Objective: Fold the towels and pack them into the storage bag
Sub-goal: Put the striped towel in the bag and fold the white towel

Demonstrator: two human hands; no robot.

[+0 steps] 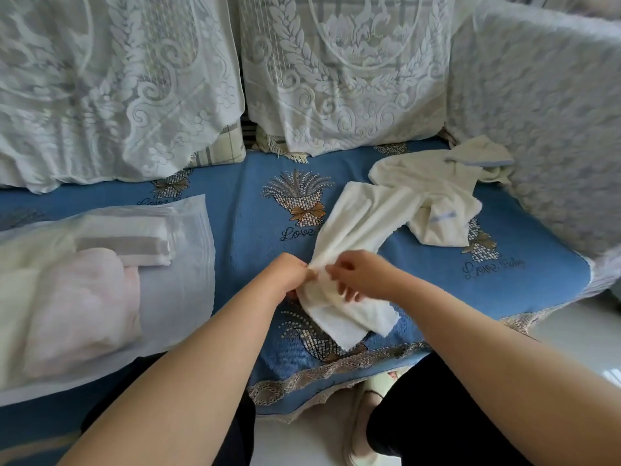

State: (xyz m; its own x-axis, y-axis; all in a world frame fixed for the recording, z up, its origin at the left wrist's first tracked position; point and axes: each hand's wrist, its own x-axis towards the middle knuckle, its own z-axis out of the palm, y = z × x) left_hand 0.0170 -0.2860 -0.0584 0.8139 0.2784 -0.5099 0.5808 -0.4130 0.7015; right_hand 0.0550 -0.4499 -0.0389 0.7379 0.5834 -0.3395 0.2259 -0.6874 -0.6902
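My left hand (289, 274) and right hand (361, 274) each grip the long white towel (356, 230), unfolded; the translucent storage bag (181, 264) at left holds folded towels; the crumpled cream towel (433, 183) waits.

Soft, even daylight fills the frame, bright but not harsh, and nothing throws a hard shadow. Only faint, diffuse shading sits under the two bare forearms at the lower centre. The glossy pale floor (578, 334) at the lower right catches a washed-out sheen, nearly blown to white. The white lace covers (336, 68) across the top look slightly hazy and low in contrast. Wide-angle distortion bends the edges: the fuzzy pale-grey sofa arm (544, 105) at the upper right bows inward, and the blue woven seat cover (235, 196) curves away toward both sides. Fine detail is soft everywhere, with compression smear, and the fingers at centre show slight motion blur.
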